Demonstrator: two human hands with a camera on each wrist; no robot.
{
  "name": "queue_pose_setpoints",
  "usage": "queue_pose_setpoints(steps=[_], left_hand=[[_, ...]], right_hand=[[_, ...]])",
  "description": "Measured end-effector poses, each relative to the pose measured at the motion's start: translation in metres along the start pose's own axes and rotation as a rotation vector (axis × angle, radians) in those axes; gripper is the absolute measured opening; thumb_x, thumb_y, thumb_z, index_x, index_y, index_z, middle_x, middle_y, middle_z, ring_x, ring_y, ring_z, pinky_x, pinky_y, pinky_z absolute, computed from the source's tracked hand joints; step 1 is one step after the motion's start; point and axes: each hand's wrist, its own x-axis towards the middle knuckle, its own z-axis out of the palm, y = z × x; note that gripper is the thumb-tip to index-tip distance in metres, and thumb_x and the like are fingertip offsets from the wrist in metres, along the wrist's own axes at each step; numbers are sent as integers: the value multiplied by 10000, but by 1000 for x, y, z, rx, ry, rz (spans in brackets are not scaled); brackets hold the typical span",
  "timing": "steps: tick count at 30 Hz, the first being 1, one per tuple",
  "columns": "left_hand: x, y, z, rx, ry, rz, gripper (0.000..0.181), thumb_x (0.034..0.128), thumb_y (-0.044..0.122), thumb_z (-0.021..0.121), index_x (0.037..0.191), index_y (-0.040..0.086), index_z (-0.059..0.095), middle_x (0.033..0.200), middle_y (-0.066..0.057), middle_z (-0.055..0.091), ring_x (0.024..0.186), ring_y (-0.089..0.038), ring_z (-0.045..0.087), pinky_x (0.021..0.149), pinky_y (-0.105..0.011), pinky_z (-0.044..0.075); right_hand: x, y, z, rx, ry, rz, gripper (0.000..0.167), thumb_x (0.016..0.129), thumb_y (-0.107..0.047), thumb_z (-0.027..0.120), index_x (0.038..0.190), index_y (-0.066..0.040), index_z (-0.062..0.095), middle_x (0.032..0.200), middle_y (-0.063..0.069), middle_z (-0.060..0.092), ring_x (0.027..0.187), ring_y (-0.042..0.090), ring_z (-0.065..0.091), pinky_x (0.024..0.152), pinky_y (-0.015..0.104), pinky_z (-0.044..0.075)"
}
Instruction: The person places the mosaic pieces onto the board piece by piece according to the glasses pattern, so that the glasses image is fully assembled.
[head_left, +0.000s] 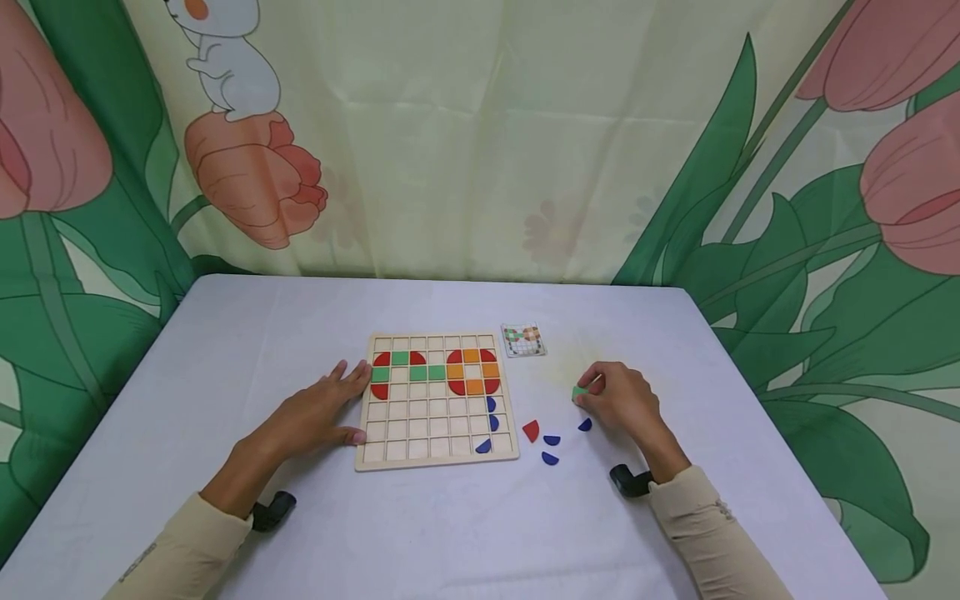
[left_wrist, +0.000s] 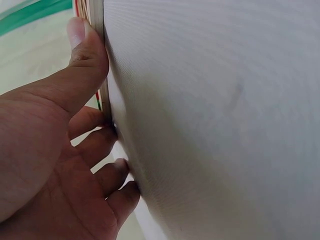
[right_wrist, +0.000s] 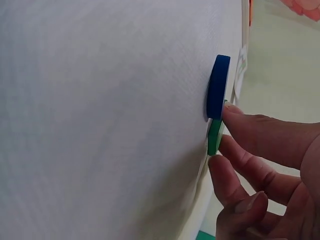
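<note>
A wooden grid board (head_left: 420,429) lies on the table, with red, green, orange and blue flat pieces set in its cells. My left hand (head_left: 311,417) touches the board's left edge, fingers spread and thumb lower down. In the left wrist view the thumb (left_wrist: 87,57) rests against that edge. Right of the board, my right hand (head_left: 624,402) pinches a small green square tile (head_left: 577,392) between thumb and fingers. The right wrist view shows the green tile (right_wrist: 214,136) at the fingertips, low over the cloth. A blue half-round piece (head_left: 585,425) lies just below this hand.
Between the board and my right hand lie a red quarter-round piece (head_left: 531,431) and more blue half-round pieces (head_left: 551,440). A small pattern card (head_left: 523,340) sits at the board's upper right corner. White cloth (head_left: 420,533) covers the table; a printed curtain (head_left: 465,167) hangs behind.
</note>
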Motion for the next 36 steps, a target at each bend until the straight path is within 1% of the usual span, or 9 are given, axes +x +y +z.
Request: queue_pose_setpoints(steps=[3, 6, 10, 15, 21, 25, 27, 31, 36], left_hand=[[-1, 1, -1, 1, 3, -4, 1113, 791, 360, 925, 1669, 79, 302, 1728, -210, 298, 1568, -574, 257, 1143, -750, 394], [-2, 1, -1, -2, 6, -3, 1111, 793, 359, 924, 1669, 77, 300, 1725, -216, 299, 1563, -581, 260, 1139, -753, 395], [-2, 0, -2, -6, 4, -2, 1109, 795, 354, 922, 1668, 73, 299, 1724, -219, 299, 1563, -582, 258, 1141, -755, 392], [-3, -1, 0, -9, 1, -4, 1109, 797, 355, 921, 1669, 75, 296, 1726, -219, 295, 1563, -586, 256, 1137, -759, 392], [-1, -2, 2, -9, 0, -7, 1114, 794, 364, 920, 1672, 88, 295, 1730, -207, 291, 1576, -569, 241, 1140, -757, 391], [0, -1, 2, -9, -1, -12, 1114, 792, 363, 921, 1674, 96, 294, 1733, -198, 288, 1585, -557, 230, 1141, -760, 386], [0, 0, 2, -7, -1, -11, 1113, 793, 361, 921, 1673, 94, 295, 1734, -196, 288, 1585, -556, 231, 1140, -763, 385], [0, 0, 1, -2, -4, -10, 1114, 795, 366, 920, 1674, 94, 292, 1736, -194, 287, 1583, -557, 239, 1129, -772, 388], [-1, 0, 0, -4, -9, -8, 1116, 799, 365, 917, 1676, 94, 283, 1738, -189, 279, 1584, -560, 232, 1134, -772, 382]], right_hand=[[0, 0, 0, -5, -4, -11, 206, 904, -228, 854, 1061, -149, 746, 936, 82, 711, 881, 270, 641, 733, 406, 449], [0, -2, 1, -5, -12, -13, 201, 914, -229, 850, 1069, -164, 739, 919, 78, 700, 862, 264, 633, 728, 399, 441], [0, -7, 3, -9, -20, -7, 211, 927, -231, 841, 1087, -159, 723, 915, 81, 686, 854, 261, 627, 741, 403, 446], [-1, -13, 5, 1, -38, -14, 221, 922, -199, 849, 1079, -169, 697, 948, 96, 670, 847, 264, 634, 753, 402, 458], [0, -17, 7, 24, -39, -36, 190, 919, -156, 846, 1028, -187, 693, 987, 97, 681, 813, 260, 642, 713, 369, 459], [-1, -21, 8, 55, -23, -79, 141, 930, -145, 826, 983, -182, 700, 983, 94, 696, 795, 257, 633, 669, 347, 447], [-1, -25, 8, 69, -16, -106, 133, 932, -151, 825, 971, -186, 703, 982, 88, 704, 813, 257, 626, 657, 339, 444], [-4, -36, 9, 85, 1, -164, 132, 927, -168, 835, 965, -196, 712, 969, 71, 716, 875, 263, 617, 669, 338, 434], [-9, -58, 12, 105, -1, -218, 144, 918, -183, 854, 969, -192, 719, 962, 65, 724, 937, 269, 616, 708, 342, 440]])
